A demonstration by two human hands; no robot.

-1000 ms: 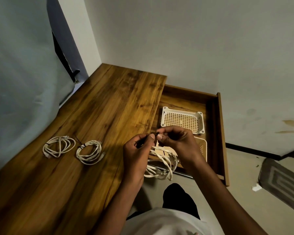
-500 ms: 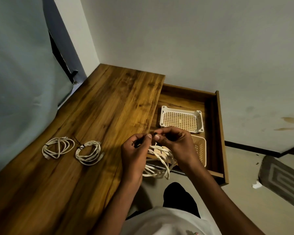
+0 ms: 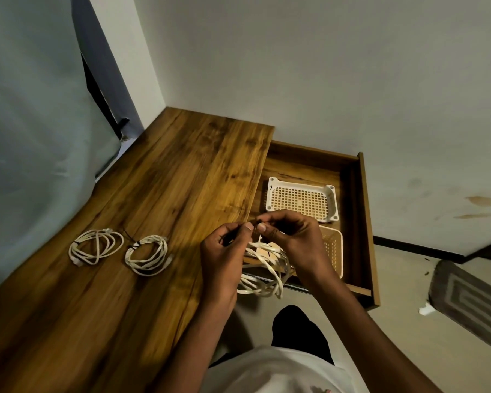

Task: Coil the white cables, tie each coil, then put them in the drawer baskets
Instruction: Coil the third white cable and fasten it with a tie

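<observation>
Left hand (image 3: pixel 224 251) and right hand (image 3: pixel 291 236) both pinch the thin dark tie (image 3: pixel 258 222) above the loose white cable coil (image 3: pixel 264 273), which hangs from it over the open wooden drawer (image 3: pixel 363 222). Keep loops bunched, cinch snug, then drop into the white perforated plastic basket (image 3: pixel 301 199).

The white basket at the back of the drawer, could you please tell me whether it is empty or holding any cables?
Empty: the white basket shows only its bare grid floor, with no coil in it.
</observation>
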